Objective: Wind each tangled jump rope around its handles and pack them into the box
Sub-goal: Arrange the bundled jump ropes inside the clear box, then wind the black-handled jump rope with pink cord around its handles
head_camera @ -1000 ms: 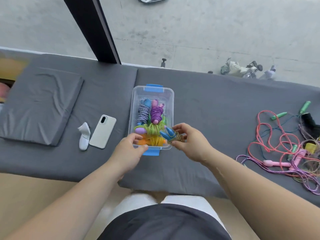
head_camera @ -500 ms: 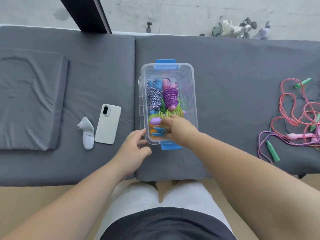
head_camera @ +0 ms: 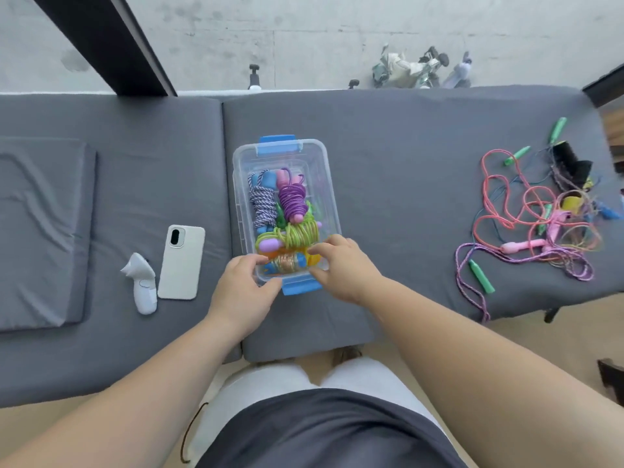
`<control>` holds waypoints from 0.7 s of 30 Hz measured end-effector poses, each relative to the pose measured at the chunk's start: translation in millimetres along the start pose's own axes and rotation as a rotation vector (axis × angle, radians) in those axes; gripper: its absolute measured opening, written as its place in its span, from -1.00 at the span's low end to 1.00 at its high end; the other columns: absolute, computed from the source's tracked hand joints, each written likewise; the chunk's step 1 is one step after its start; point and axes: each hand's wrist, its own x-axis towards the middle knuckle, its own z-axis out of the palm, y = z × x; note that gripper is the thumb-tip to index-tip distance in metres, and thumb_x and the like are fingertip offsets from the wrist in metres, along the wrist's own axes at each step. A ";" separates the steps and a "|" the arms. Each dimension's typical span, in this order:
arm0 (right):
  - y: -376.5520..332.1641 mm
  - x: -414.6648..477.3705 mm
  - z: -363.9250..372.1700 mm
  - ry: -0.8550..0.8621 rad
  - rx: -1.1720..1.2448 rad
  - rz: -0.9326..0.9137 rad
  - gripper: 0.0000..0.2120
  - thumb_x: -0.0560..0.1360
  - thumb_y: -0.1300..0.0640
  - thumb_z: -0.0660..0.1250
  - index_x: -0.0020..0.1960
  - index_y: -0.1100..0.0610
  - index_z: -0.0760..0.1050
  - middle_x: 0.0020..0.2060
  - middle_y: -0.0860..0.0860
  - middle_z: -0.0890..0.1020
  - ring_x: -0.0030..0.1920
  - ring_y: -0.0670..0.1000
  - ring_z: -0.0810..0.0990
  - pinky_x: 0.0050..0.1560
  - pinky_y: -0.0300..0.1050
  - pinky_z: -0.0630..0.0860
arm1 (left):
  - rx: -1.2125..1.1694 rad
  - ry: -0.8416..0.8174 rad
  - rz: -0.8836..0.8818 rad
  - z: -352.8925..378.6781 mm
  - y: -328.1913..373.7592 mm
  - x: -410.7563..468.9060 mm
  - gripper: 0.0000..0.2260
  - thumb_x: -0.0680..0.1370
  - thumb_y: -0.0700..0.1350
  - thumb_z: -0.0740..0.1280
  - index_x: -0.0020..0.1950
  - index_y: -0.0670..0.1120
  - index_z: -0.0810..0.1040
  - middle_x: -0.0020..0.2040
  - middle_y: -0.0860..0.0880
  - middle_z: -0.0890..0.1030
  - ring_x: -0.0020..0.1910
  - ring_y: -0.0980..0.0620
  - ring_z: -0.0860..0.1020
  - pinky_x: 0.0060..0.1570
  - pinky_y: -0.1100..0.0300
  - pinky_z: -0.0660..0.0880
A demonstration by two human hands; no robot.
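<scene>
Box (head_camera: 236, 184), clear with a blue latch at each short end, open-topped, in the middle of the grey padded surface (head_camera: 388, 157). Holds wound ropes packed close: blue-white rope (head_camera: 261, 206) at far left, purple rope (head_camera: 293, 201) at far right, green rope (head_camera: 299, 235) across the middle, gold rope (head_camera: 287, 263) with blue handles across the near end, against the near wall.

Left hand (head_camera: 246, 292) at the near left corner: fingers (head_camera: 251, 263) curled over the rim, thumb along the near wall, gripping the box. Right hand (head_camera: 344, 268) at the near right corner: fingers (head_camera: 329, 243) curled over the rim just above the gold rope's end, thumb on the near wall, likewise gripping the box; cannot tell whether the fingertips touch the rope.

Well right of the box, near the surface's right end, a pile (head_camera: 523, 245) of tangled ropes, pink, purple and green-handled, lying loose. Left of the box, a phone (head_camera: 181, 265) face down, with a small white device (head_camera: 143, 285) just beside it. Further left, a folded grey pad (head_camera: 40, 231).
</scene>
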 end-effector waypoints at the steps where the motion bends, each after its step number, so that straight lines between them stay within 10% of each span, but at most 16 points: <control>1: 9.4 -9.1 -7.1 0.010 0.035 0.010 -0.60 0.57 -0.04 0.29 0.39 -0.04 0.47 0.28 0.01 0.45 0.33 0.10 0.36 0.34 0.04 0.39 | -0.005 0.005 0.024 3.5 13.0 -0.1 -0.66 0.53 -0.07 0.44 0.29 -0.03 0.55 0.17 0.00 0.52 -0.12 0.21 0.54 0.00 0.18 0.39; 11: 191.9 -86.9 -59.4 0.084 0.266 0.109 -0.66 0.55 -0.11 0.34 0.31 -0.07 0.51 0.25 -0.04 0.44 0.03 0.00 0.58 0.24 -0.02 0.48 | 0.029 -0.059 0.147 130.1 153.8 -10.0 -0.78 0.54 -0.07 0.47 0.16 0.02 0.56 0.11 0.01 0.61 0.06 0.01 0.56 0.14 0.09 0.48; 21: 403.4 -173.8 -120.5 0.067 0.264 0.182 -0.64 0.53 -0.09 0.36 0.30 -0.04 0.54 0.19 -0.03 0.46 0.15 0.02 0.54 0.29 -0.03 0.44 | 0.068 -0.109 0.062 297.1 276.7 -42.7 -0.72 0.57 -0.03 0.41 0.27 0.02 0.53 0.21 0.03 0.55 0.17 0.05 0.49 0.09 0.22 0.31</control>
